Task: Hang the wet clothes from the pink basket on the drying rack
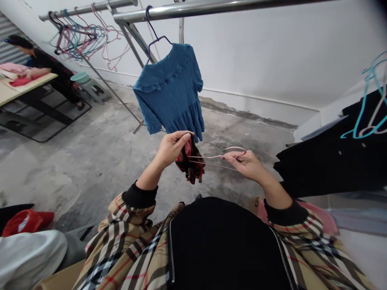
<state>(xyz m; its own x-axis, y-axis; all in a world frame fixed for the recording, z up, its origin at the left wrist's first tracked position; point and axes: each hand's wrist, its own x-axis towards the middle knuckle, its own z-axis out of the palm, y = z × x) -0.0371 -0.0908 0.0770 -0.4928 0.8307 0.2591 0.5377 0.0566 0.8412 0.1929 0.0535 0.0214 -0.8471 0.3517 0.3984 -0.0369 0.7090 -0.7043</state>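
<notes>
My left hand [173,148] pinches the upper edge of a dark red-and-black patterned garment [191,165], which hangs bunched below the fingers. My right hand [246,163] grips a pale pink wire hanger [211,156] near its hook. The hanger's far end reaches into the garment; how deep it goes is hidden by the folds. Just beyond, a blue short-sleeved dress [172,88] with a ruffled collar hangs from a purple hanger [157,39] on a metal rail [193,11]. Its hem hangs right behind the patterned garment.
Many-coloured hangers [81,38] crowd a second rail at the back left. A person [36,56] sits by a table [45,78] there, near a stool [95,90]. Black garments [329,157] and turquoise hangers [363,108] are at right. A red bag [28,220] lies lower left.
</notes>
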